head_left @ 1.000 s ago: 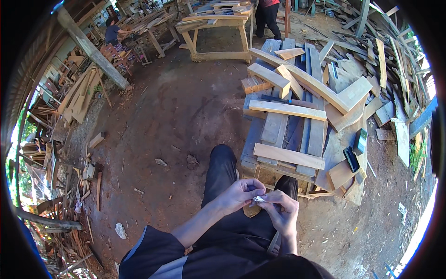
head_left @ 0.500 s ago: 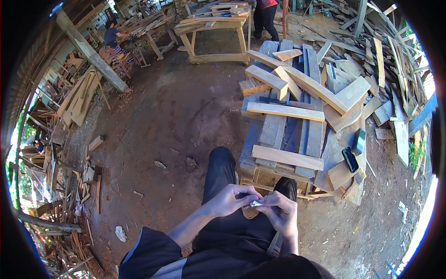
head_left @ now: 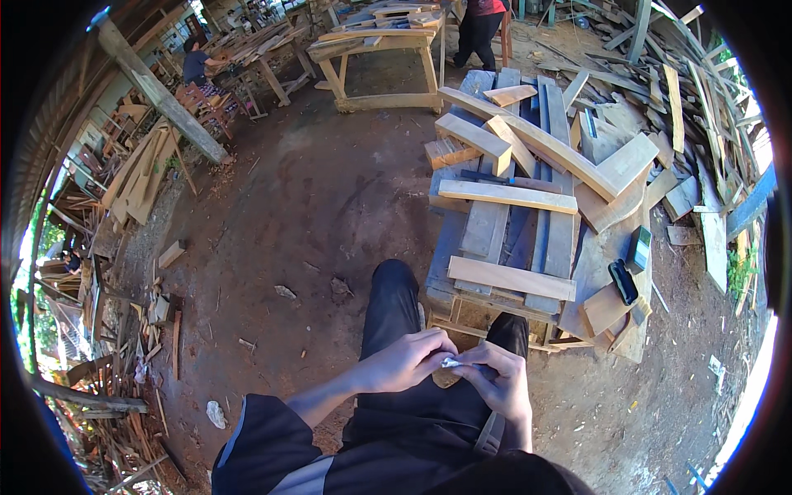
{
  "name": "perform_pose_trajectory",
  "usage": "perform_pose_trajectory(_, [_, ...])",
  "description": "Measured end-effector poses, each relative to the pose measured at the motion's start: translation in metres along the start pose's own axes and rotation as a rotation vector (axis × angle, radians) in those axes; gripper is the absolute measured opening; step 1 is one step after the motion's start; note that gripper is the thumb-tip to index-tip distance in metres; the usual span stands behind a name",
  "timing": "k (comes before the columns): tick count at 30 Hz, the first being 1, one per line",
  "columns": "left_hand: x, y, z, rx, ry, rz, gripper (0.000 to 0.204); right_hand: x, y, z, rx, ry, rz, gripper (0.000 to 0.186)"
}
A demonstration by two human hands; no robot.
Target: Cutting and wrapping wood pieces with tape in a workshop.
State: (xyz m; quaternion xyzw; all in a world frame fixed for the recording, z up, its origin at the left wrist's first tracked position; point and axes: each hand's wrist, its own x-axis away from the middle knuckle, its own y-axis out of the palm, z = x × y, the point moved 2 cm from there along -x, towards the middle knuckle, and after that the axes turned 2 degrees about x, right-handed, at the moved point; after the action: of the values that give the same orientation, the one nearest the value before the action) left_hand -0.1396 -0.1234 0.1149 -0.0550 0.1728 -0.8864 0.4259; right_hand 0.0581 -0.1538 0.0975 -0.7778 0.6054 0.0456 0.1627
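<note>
Over my lap, both hands meet fingertip to fingertip at a small white crumpled piece (head_left: 450, 362), perhaps paper or foil; its kind is too small to make out. My left hand (head_left: 404, 361) pinches its left side between thumb and fingers. From the right, my right hand (head_left: 498, 381) grips the other side with bent fingers. Just beyond my hands stands a low wooden bench (head_left: 441, 276) loaded with boards. A pale planed strip (head_left: 511, 278) lies across its near end. To the right are an open black case (head_left: 623, 283) and a dark green box (head_left: 638, 249).
Several cut wood pieces and a long beam (head_left: 536, 144) lie across the bench. Scrap timber (head_left: 701, 165) is heaped at the right, and more wood at the left. At the back, a person (head_left: 478, 33) stands near a wooden worktable (head_left: 388, 103); another person (head_left: 196, 64) works farther left.
My left hand and forearm have shifted slightly, and the white piece looks more tightly bunched between my fingertips. The standing person at the back has moved a little.
</note>
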Motion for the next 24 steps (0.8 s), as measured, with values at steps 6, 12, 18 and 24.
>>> perform_pose_trajectory(6, [-0.001,-0.015,-0.012,0.096,-0.061,-0.160,0.010,0.000,-0.005,-0.002,0.044,0.001,0.014,0.016])
perform_pose_trajectory(12, [0.006,0.015,-0.035,1.094,-0.232,-0.284,0.017,0.004,-0.003,0.009,-0.178,-0.109,-0.080,0.017])
perform_pose_trajectory(18, [0.006,0.033,-0.026,1.337,-0.289,-0.200,0.018,0.005,-0.009,0.008,-0.230,-0.162,-0.097,0.016])
perform_pose_trajectory(24, [0.003,0.038,-0.031,1.296,-0.286,-0.174,0.019,0.001,-0.006,-0.004,-0.064,-0.049,0.065,0.009])
